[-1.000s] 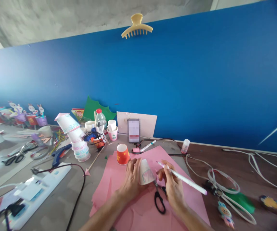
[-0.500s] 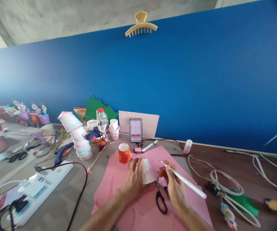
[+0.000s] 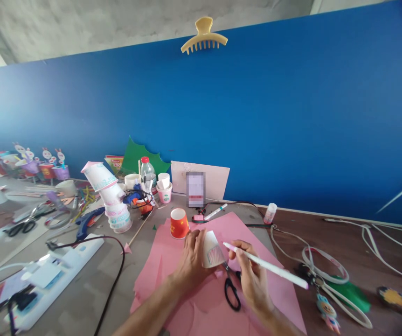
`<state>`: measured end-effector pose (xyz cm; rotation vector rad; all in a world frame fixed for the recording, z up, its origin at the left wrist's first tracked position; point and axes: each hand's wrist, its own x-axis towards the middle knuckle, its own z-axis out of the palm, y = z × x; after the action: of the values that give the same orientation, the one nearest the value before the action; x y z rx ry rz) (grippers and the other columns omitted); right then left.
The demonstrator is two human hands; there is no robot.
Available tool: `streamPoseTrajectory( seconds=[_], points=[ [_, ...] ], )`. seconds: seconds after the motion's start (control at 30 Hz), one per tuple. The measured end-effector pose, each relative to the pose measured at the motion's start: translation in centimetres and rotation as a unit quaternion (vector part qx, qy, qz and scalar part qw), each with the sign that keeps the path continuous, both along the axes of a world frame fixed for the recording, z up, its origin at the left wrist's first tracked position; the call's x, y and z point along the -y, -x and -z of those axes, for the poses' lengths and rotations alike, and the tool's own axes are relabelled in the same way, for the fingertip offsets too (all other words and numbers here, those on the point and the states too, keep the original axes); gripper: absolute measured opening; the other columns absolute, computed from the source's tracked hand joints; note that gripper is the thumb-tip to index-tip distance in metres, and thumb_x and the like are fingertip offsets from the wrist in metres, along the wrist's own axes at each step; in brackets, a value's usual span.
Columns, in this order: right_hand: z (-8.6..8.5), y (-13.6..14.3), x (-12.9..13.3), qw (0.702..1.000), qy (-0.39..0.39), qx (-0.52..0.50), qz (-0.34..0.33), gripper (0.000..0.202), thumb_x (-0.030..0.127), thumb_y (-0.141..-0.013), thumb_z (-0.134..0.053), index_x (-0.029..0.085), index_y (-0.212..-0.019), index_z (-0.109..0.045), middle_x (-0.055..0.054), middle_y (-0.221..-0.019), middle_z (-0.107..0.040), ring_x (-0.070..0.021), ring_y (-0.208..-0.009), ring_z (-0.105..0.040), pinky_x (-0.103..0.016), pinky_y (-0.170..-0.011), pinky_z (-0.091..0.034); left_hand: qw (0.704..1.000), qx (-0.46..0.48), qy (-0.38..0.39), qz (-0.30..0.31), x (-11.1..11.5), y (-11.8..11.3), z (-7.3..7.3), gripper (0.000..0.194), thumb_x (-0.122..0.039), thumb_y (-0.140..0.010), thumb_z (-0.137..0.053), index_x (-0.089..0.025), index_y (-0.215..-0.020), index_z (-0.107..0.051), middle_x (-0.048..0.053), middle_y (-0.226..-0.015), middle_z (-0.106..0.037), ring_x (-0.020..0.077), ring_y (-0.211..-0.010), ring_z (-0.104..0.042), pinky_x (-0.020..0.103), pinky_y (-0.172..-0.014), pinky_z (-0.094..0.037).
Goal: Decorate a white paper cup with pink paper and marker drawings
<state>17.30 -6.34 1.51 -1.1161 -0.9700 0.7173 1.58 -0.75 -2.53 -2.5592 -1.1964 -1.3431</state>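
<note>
From here I see the left hand [image 3: 191,257] curling its fingers round a white paper cup [image 3: 211,243] tilted over the pink sheets [image 3: 159,280], seemingly to steady its striped side toward the slim white pen [image 3: 274,269] pinched in the right hand [image 3: 252,273].

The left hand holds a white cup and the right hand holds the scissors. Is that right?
Not quite: the head view shows the right hand holding a white pen; the scissors lie on pink paper. The left hand does hold a white cup.
</note>
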Motion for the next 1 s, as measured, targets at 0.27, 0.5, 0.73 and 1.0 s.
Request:
streamPoseTrajectory(
  seconds=[0.27, 0.5, 0.73, 1.0],
  points=[
    [-0.3, 0.2, 1.1, 0.99, -0.053, 0.108, -0.07, 0.018, 0.04, -0.089, -0.06, 0.024, -0.082, -0.065, -0.003, -0.07, -0.06, -0.0182, -0.06, -0.054, -0.028, -0.053, -0.047, 1.0, -0.007, 0.007, 0.008, 0.5, 0.0, -1.1, 0.085, -0.042, -0.079, -0.071, -0.014, -0.144, -0.023, 0.019, -0.119, -0.051, 0.0347, -0.115, -0.052, 0.053, -0.092, -0.05],
    [-0.3, 0.7, 1.8, 0.986, -0.082, 0.14, -0.037, 0.011, 0.032, -0.086, -0.064, 0.027, -0.093, -0.07, -0.008, -0.089, -0.069, -0.0276, -0.088, -0.063, -0.041, -0.08, -0.051, 0.999, -0.016, 0.028, 0.003, 0.5, 0.0, -1.0, 0.08, -0.046, -0.084, -0.063, -0.016, -0.144, -0.019, 0.019, -0.12, -0.048, 0.0353, -0.116, -0.051, 0.055, -0.093, -0.049],
    [-1.4, 0.8, 1.7, 0.973, -0.104, 0.192, -0.071, 0.013, 0.027, -0.089, -0.058, 0.027, -0.085, -0.07, -0.007, -0.077, -0.066, -0.0257, -0.072, -0.058, -0.043, -0.075, -0.047, 0.998, -0.022, 0.045, 0.026, 0.7, 0.2, -1.9, 0.078, -0.047, -0.085, -0.063, -0.016, -0.144, -0.023, 0.018, -0.117, -0.05, 0.0327, -0.111, -0.053, 0.052, -0.092, -0.05],
    [-1.6, 0.8, 1.5, 0.947, -0.168, 0.269, -0.039, 0.015, 0.019, -0.089, -0.053, 0.025, -0.086, -0.066, -0.004, -0.075, -0.066, -0.0223, -0.069, -0.058, -0.043, -0.077, -0.046, 0.999, -0.018, 0.019, 0.023, 0.6, 0.1, -1.7, 0.076, -0.047, -0.087, -0.06, -0.013, -0.144, -0.023, 0.018, -0.115, -0.051, 0.0326, -0.111, -0.053, 0.052, -0.092, -0.05]
  ],
)
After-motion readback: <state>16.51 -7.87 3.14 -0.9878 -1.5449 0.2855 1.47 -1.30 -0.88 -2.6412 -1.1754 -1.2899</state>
